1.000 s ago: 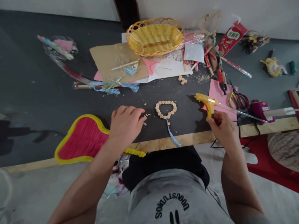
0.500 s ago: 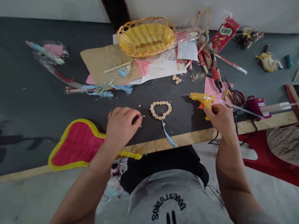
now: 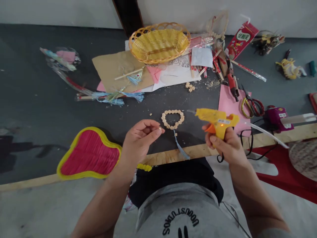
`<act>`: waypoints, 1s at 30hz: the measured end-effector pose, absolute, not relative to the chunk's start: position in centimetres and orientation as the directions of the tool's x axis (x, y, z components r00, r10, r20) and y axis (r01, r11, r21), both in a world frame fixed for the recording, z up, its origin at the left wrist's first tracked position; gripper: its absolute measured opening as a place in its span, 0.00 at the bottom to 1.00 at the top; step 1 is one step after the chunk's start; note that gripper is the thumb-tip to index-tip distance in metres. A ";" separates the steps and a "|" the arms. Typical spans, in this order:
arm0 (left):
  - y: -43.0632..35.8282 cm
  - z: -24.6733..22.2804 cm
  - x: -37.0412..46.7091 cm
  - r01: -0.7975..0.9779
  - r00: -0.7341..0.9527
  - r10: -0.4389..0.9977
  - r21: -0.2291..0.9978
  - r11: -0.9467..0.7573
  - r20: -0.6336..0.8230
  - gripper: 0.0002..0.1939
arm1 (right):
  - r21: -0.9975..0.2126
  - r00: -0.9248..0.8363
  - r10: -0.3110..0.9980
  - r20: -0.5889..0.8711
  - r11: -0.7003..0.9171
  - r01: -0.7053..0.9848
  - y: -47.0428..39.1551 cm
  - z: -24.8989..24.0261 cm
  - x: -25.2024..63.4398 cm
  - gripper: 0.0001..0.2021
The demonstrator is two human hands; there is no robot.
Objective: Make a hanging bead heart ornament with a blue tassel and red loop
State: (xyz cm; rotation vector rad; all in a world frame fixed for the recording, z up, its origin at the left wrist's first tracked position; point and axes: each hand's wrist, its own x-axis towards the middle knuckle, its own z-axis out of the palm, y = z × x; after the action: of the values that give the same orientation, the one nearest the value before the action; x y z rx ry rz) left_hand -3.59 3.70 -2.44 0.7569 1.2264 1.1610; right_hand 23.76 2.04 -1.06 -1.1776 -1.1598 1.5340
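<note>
A yellow hot glue gun [image 3: 215, 119] with an orange trigger and a small lit light is gripped by its handle in my right hand [image 3: 229, 145]. Its nozzle points left, and a clear glue stick [image 3: 267, 133] juts from the back. My left hand [image 3: 141, 140] pinches a tiny pale wooden piece [image 3: 160, 129] between thumb and fingers. Between the hands, a heart-shaped ring of small wooden pieces [image 3: 172, 126] lies on the dark table, with a light blue tassel [image 3: 182, 149] hanging down from it towards the table edge.
A pink and yellow fuzzy panel [image 3: 90, 153] lies by my left forearm. Behind are a wicker basket [image 3: 160, 44], tasselled sticks, papers and a red drink carton [image 3: 241, 39]. Scissors [image 3: 252, 105], pliers [image 3: 232, 86] and a purple box [image 3: 279, 117] are on the right. A black cord hangs below the glue gun.
My right hand has lifted the glue gun and brought it left, closer to the ring. My left hand has risen from the table with a small wooden piece and turned palm upward.
</note>
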 end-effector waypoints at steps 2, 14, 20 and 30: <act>3.8 -2.6 -3.2 -0.342 -0.043 0.937 0.886 0.311 -0.346 0.12 | -0.982 -0.316 0.936 -0.154 -0.181 -0.060 1.3 -1.1 23.0 0.13; 3.3 -2.6 -1.6 -0.512 -0.082 0.902 0.795 0.327 -0.424 0.15 | -0.994 -0.439 0.893 -0.102 -0.114 0.001 0.3 -2.4 21.2 0.14; 3.3 -2.6 -1.4 -0.523 -0.081 0.890 0.780 0.345 -0.448 0.16 | -0.989 -0.430 0.891 -0.142 -0.149 0.018 0.1 -2.5 21.2 0.13; 3.4 -2.9 -1.5 -0.507 -0.060 0.892 0.783 0.360 -0.448 0.16 | -0.984 -0.406 0.898 -0.171 -0.176 0.024 0.1 -2.7 20.9 0.15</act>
State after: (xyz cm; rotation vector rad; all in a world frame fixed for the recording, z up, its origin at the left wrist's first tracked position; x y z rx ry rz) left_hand -1.50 3.38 -2.94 0.4384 1.1265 1.2044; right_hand 20.94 0.09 -2.66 -1.1037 -1.4123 1.6607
